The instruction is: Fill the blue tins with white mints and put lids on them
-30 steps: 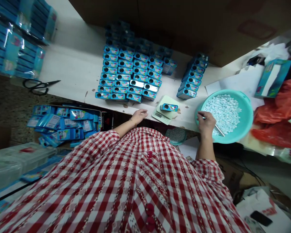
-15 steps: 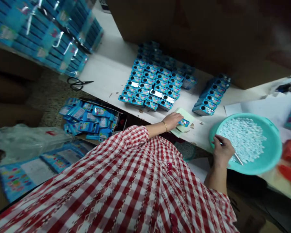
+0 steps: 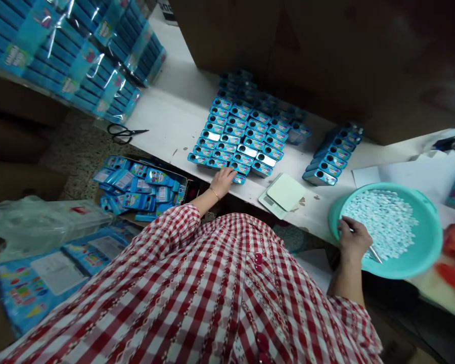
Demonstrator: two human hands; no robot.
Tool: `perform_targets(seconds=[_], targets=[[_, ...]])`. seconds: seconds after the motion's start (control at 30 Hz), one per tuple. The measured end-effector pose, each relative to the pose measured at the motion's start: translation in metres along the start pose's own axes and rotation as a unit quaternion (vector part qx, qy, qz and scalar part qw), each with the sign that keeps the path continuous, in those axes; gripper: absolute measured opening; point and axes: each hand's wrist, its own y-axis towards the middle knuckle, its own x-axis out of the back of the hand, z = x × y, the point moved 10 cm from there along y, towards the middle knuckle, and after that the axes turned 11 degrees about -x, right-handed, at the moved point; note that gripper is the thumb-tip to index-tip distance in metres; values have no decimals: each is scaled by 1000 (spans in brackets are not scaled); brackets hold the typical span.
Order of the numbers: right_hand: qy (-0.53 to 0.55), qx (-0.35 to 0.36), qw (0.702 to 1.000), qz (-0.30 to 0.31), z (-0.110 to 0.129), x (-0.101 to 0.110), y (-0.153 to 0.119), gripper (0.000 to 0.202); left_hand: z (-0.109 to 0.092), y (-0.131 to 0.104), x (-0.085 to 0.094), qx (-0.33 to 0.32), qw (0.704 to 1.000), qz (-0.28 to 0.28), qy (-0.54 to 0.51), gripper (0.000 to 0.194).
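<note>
My left hand [image 3: 223, 183] is closed on a small blue tin [image 3: 238, 179] at the front edge of the block of standing blue tins [image 3: 246, 136]. The held tin touches or nearly touches that front row. Over the near-left rim of the turquoise basin [image 3: 426, 237], my right hand [image 3: 354, 236] grips a metal scoop [image 3: 375, 254], whose shiny end points down at the pale blue candies [image 3: 382, 222]. Between the two hands lies a pale kitchen scale [image 3: 286, 192] with nothing on its plate.
A separate row of blue tins [image 3: 331, 159] stands right of the block. Black scissors [image 3: 125, 133] lie at the table's left edge. Below is a carton of loose blue packs [image 3: 140, 187]. Wrapped packs [image 3: 79, 65] are stacked far left, and a big brown carton [image 3: 307, 60] stands behind.
My left hand has moved left from the scale to the front of the tin block, taking the blue tin off the scale plate. My right hand stays at the basin with the scoop.
</note>
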Motion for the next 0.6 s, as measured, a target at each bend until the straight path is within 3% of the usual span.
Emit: perform_targets(seconds=[0.13, 0.27, 0.37, 0.43, 0.5, 0.6], targets=[[23, -48, 999, -14, -19, 15, -4, 34, 1, -7, 12, 12, 999, -32, 10, 40], [3, 26, 999, 25, 22, -9, 5, 30, -30, -8, 26, -47, 996, -64, -28, 40], [-33, 46, 997, -45, 36, 0, 35, 25, -55, -3, 36, -79, 992, -84, -56, 41], [-84, 21, 992, -96, 29, 15, 55, 24, -62, -1, 39, -77, 991, -90, -68, 41], [-148, 10, 984, -100, 24, 18, 67, 22, -64, 0, 40, -71, 991, -86, -75, 40], [-201, 114, 973, -29, 52, -18, 62, 25, -65, -1, 36, -69, 992, -71, -79, 38]])
